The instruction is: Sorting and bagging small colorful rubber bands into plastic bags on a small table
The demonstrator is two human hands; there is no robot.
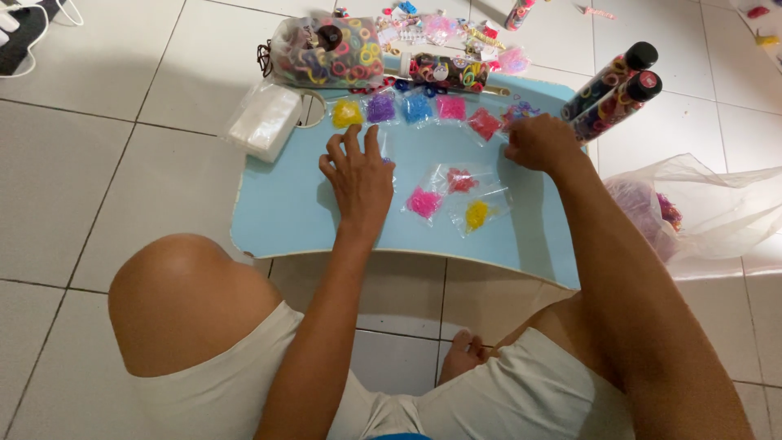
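The person is sitting on the tiled floor (147, 171), knees flanking a low light-blue table (277, 204) whose near edge is curving just beyond the lap. Close to that edge, three small clear bags are lying together: a pink bag (424, 202), a yellow bag (476, 214) and a red bag (460, 180). The left hand (358, 175) is resting flat on the tabletop just left of them, fingers spread and holding nothing, its fingertips covering another clear bag (386, 155). The table's left portion is lying bare up to its rounded corner. The right hand (542, 145) is sitting curled near the right edge, fingers pinched around a small loose cluster of coloured bands (521, 110); the exact grip is not discernible. Farther back, a row of filled bags (417, 108) is running along the far edge. Two tall tubes (612, 90) are overhanging the right corner. A stack of empty bags (265, 122) is hanging off the left corner.
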